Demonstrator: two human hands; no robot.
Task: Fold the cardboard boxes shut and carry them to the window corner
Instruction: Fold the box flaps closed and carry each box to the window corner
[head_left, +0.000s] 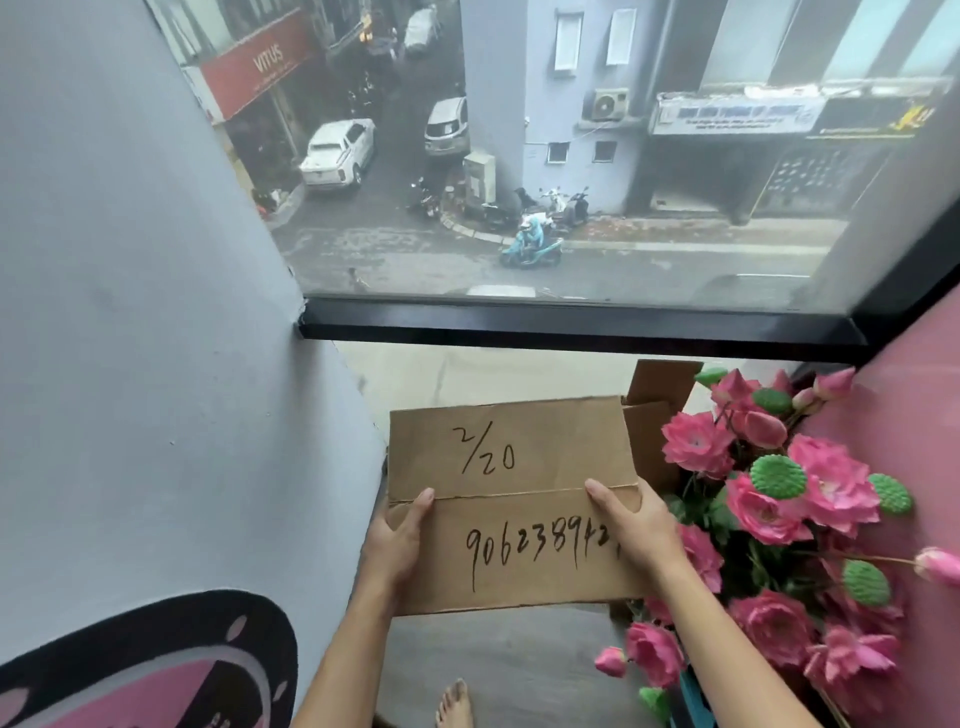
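Cardboard box (511, 499) — flat brown flaps folded shut — gripped at both sides, fingers (610, 493) curled over its top.

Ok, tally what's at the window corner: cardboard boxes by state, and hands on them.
Closed cardboard box, held: 1
Open cardboard box behind it: 1
Hands on the closed box: 2, left hand and right hand
Total: 2 boxes, 2 hands
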